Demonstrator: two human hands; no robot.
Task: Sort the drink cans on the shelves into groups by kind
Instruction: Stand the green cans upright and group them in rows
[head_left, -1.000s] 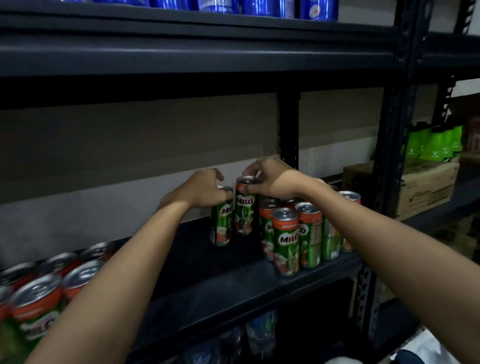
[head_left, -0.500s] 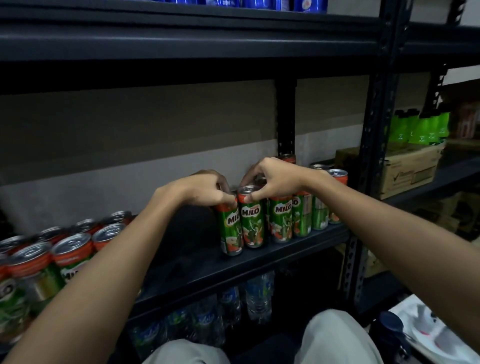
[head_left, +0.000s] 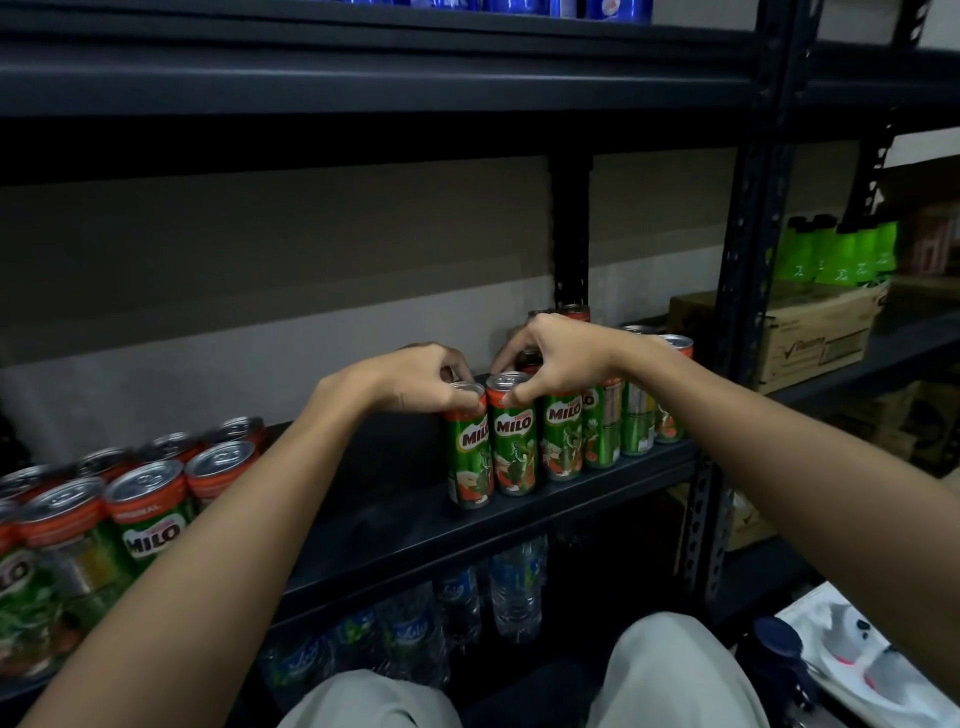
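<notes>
Dark steel shelving (head_left: 467, 93) fills the view against a grey wall, and its middle black shelf board (head_left: 395, 514) carries the task's things. At the near left stands a crowd of green and orange Milo cans with silver tops (head_left: 148, 512); toward the right post runs a row of the same tall green Milo cans (head_left: 602, 431) along the front edge. Below, clear plastic water bottles (head_left: 514, 587) sit on the lower shelf, blue cans (head_left: 519, 5) line the top shelf, and a brown cardboard box (head_left: 815, 332) with bright green bottles (head_left: 841, 254) behind it rests on the neighbouring bay. The left hand (head_left: 415, 382) has its grip curled over the rim of the leftmost green Milo can (head_left: 470, 452), pinching it from above. The right hand (head_left: 556, 361) pinches the top of the next green Milo can (head_left: 513, 441), which touches the first. Both cans stand upright near the shelf's front edge, at the left end of the row. The step in hand looks to be setting these two against the row. To do it well, I would keep each can vertical, lower it flat onto the board, and slide it snug against its neighbour, labels facing out. Rim pinches are light holds, so a sideways knock could topple the slim cans; releasing one hand at a time seems safer.
</notes>
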